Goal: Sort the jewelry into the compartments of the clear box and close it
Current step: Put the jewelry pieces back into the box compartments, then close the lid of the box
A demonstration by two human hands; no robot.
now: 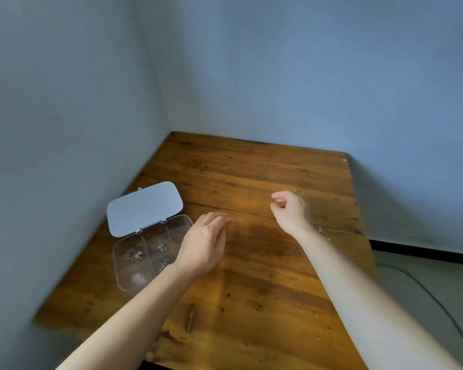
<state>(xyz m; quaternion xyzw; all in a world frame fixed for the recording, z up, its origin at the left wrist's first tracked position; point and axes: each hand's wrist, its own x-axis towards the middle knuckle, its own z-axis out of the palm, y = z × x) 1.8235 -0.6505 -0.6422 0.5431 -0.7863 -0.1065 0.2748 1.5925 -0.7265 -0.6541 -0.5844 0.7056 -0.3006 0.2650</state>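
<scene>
Jewelry already sits in several compartments of the clear box, small tangled metallic pieces that are too blurred for me to name one by one. My left hand hovers just right of that box, back of the hand up, fingers stretched loosely forward and close together; its fingertips are smeared by blur, so I cannot tell whether anything is pinched between them. My left wrist covers the right near part of the box. My right hand is raised over the middle of the table, well apart from the box, with thumb and forefinger curled toward each other in a narrow pinch and the other fingers folded in. Something thin may show at the top of that hand, but I cannot tell what it is or whether I hold it.

Outward from the hands, the box lies on the left side of the wooden table, near the left edge. Its lid is open, swung back on the far side and looking pale and opaque from here. Pieces show in the near-left long compartment, in a middle one, and in one beside my wrist; a pale blurry spot sits in the nearest compartment.

Just right of my right wrist a few small pale bits lie on the table; they could be more pieces, though that is unclear. Blue-grey walls close the corner behind.
</scene>
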